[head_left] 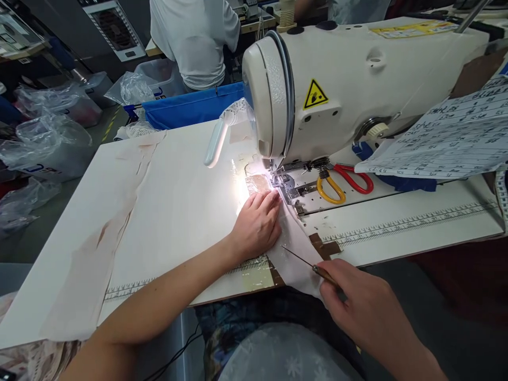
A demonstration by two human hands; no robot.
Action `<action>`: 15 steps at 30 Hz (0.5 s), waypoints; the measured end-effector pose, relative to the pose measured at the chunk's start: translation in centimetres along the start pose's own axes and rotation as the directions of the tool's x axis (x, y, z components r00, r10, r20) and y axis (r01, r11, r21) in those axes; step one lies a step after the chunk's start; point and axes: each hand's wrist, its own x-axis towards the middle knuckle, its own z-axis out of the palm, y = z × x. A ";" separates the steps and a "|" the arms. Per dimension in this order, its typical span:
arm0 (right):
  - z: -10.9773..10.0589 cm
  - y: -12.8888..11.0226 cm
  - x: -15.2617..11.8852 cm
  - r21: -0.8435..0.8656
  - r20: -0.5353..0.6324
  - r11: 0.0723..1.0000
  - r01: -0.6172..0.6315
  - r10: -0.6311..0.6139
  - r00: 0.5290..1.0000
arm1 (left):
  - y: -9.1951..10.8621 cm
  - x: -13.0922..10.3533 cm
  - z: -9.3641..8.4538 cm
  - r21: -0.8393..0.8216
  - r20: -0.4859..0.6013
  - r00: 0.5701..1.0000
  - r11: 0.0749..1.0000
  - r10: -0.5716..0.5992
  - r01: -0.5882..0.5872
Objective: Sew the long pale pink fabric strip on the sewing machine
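Note:
At the lit needle area of the sewing machine (273, 177), my left hand (257, 225) presses a pale pink piece of fabric (296, 256) with its fingers bunched together at the presser foot. The fabric runs down over the table's front edge. My right hand (353, 296) is closed around the wooden handle of an awl (323, 272). The awl's thin metal point lies over the fabric, just right of my left wrist. The near end of the fabric reaches my right fingers; whether they grip it too, I cannot tell.
Scissors (345, 182) with yellow and red handles lie beside the needle plate. A written paper sheet (448, 137) hangs at the right. Long strips of pale fabric (87, 275) lie at the table's left. Behind are a blue cloth bin (194, 106) and a seated person (194, 42).

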 end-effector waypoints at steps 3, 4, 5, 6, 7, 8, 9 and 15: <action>0.0 0.2 0.2 0.000 0.028 1.000 0.012 -0.012 1.000 | 0.1 -0.1 0.0 -0.010 -0.002 1.000 1.000 -0.004 0.004; 0.0 0.2 0.2 0.004 0.045 1.000 0.018 -0.018 0.999 | 0.1 -0.2 -0.1 -0.018 -0.002 1.000 1.000 -0.003 0.003; -0.1 0.2 0.3 0.007 0.059 1.000 0.022 -0.022 0.998 | 0.2 -0.2 -0.1 -0.024 -0.003 1.000 1.000 -0.001 0.001; -0.1 0.3 0.3 0.010 0.070 1.000 0.027 -0.027 0.997 | 0.2 -0.2 -0.1 -0.029 -0.003 1.000 1.000 0.003 -0.003; -0.2 0.3 0.3 0.015 0.081 0.999 0.031 -0.032 0.996 | 0.2 -0.2 -0.1 -0.032 -0.002 1.000 0.999 0.007 -0.007; -0.3 0.3 0.4 0.020 0.086 0.999 0.032 -0.033 0.996 | 0.3 -0.2 -0.1 -0.034 0.001 1.000 0.999 0.010 -0.010; -0.3 0.3 0.4 0.024 0.089 0.999 0.031 -0.033 0.995 | 0.3 -0.3 -0.1 -0.034 0.005 1.000 0.999 0.010 -0.010; -0.4 0.4 0.8 0.040 0.086 0.998 0.041 -0.044 0.995 | 0.7 -0.4 -0.4 -0.019 0.024 1.000 1.000 0.014 -0.013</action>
